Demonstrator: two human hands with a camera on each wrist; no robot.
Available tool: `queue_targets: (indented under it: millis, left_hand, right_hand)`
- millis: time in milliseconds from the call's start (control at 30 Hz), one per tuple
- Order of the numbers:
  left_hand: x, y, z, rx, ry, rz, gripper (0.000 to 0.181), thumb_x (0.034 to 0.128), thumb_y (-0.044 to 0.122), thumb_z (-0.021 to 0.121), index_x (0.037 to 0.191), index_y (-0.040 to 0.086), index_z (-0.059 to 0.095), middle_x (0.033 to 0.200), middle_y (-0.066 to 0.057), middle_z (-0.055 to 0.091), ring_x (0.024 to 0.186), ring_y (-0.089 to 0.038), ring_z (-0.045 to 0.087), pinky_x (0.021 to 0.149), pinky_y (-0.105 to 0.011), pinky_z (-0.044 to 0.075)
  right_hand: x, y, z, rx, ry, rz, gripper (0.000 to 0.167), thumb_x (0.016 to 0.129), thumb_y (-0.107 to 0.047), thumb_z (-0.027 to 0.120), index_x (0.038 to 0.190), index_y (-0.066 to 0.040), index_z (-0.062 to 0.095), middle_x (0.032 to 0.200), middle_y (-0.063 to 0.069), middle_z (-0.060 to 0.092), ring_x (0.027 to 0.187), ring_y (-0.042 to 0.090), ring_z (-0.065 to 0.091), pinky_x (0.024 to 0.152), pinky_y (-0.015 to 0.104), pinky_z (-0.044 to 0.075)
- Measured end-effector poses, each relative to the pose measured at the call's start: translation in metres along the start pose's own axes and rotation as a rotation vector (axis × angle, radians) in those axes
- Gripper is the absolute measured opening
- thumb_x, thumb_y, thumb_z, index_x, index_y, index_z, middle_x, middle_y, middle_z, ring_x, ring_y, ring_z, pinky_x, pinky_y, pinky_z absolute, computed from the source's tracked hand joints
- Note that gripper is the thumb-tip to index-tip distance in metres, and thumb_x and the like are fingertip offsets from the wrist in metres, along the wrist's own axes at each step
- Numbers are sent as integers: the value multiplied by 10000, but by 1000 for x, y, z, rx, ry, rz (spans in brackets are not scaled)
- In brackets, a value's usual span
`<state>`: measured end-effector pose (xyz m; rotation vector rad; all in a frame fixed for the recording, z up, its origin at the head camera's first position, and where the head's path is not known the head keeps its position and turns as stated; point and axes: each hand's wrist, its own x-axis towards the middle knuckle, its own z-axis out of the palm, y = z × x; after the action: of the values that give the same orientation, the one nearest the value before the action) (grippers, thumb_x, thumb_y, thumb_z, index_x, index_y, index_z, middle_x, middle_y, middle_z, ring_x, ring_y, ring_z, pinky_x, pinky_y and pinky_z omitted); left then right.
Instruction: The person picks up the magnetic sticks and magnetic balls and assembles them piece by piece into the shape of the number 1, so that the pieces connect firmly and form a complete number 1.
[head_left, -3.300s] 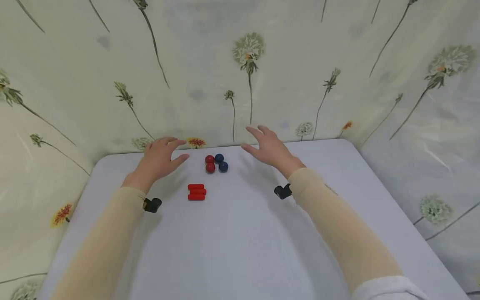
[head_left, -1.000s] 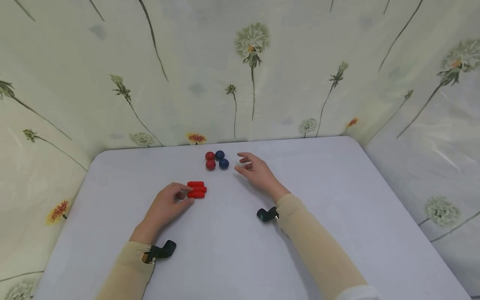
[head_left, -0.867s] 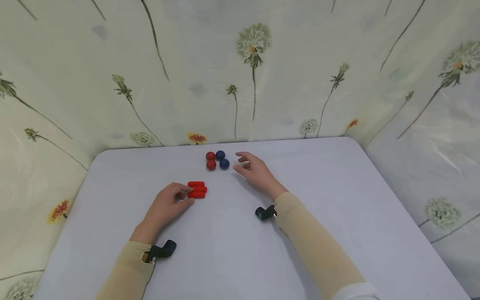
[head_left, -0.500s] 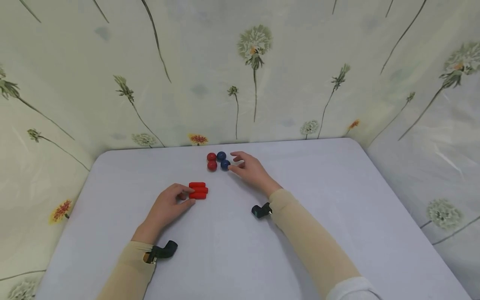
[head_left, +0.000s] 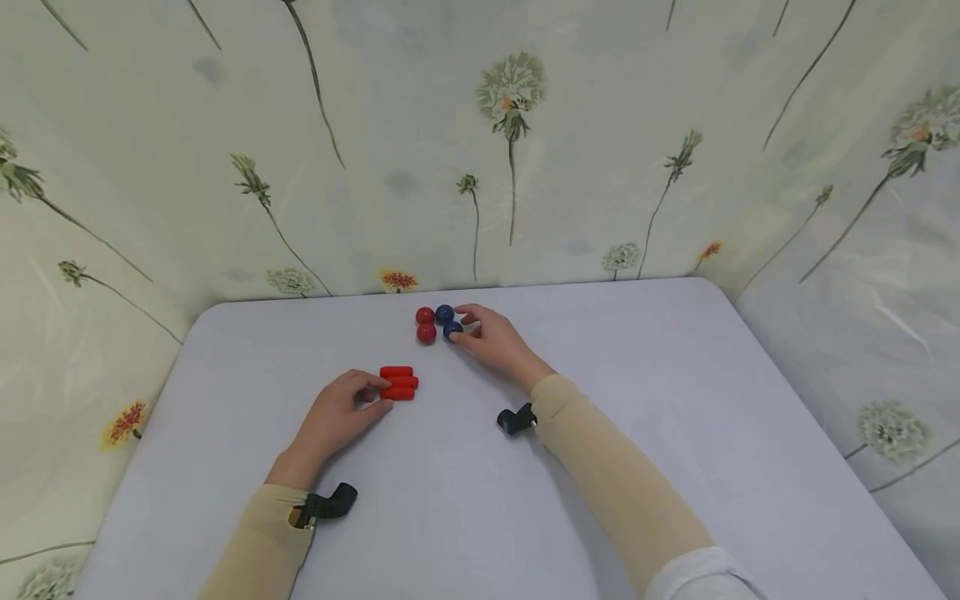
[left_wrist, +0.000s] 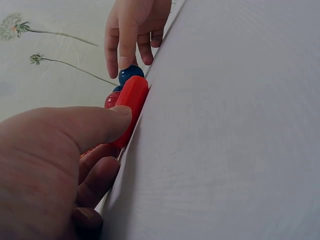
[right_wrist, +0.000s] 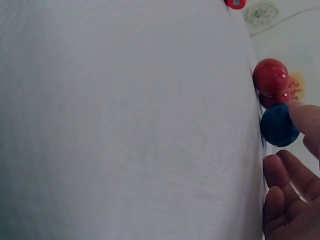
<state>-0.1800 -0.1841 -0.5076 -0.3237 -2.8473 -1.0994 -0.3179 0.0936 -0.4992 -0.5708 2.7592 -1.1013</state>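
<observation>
passage: between red cylinders (head_left: 403,382) and red balls (head_left: 426,334) | right of blue balls (head_left: 444,314): right hand (head_left: 495,340) | rear: floral backdrop (head_left: 420,125)

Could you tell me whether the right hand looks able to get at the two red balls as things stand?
Probably not straight across the table: the two blue balls sit between the right hand and the red balls. It might manage by reaching over, since nothing covers the red balls.
</observation>
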Motion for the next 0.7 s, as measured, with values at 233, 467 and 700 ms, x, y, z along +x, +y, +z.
queue_targets:
  millis: [233, 467, 700]
  left_hand:
    - [0, -3, 1, -1, 5, 2, 262, 872, 252, 769, 1120, 197, 705, 1012, 42, 637, 901, -150, 567, 793, -373, 489]
    - [0, -2, 1, -16, 6, -6, 259, 872, 250, 771, 1116, 196, 705, 1006, 44, 640, 900, -151, 569, 799, -370, 489]
    - [-1, -2, 1, -19, 4, -12, 260, 874, 247, 768, 1120, 196, 702, 1015, 37, 645, 908, -155, 574, 804, -376, 489]
  right_hand:
    - [1, 0, 2, 1, 1, 8, 531, 931, -360, 690, 1406, -199, 515, 1219, 38, 621, 990, 180, 612, 866, 353, 502]
    - [0, -3, 3, -17, 4, 15, 516, 910, -332, 724, 1370, -167, 557, 1183, 35, 633, 959, 171, 599, 836, 344, 497]
    - [-1, -3, 4, -7, 3, 33, 443, 911, -337, 720, 1294, -137, 620, 1149, 7, 648, 950, 148, 607, 839, 322, 499]
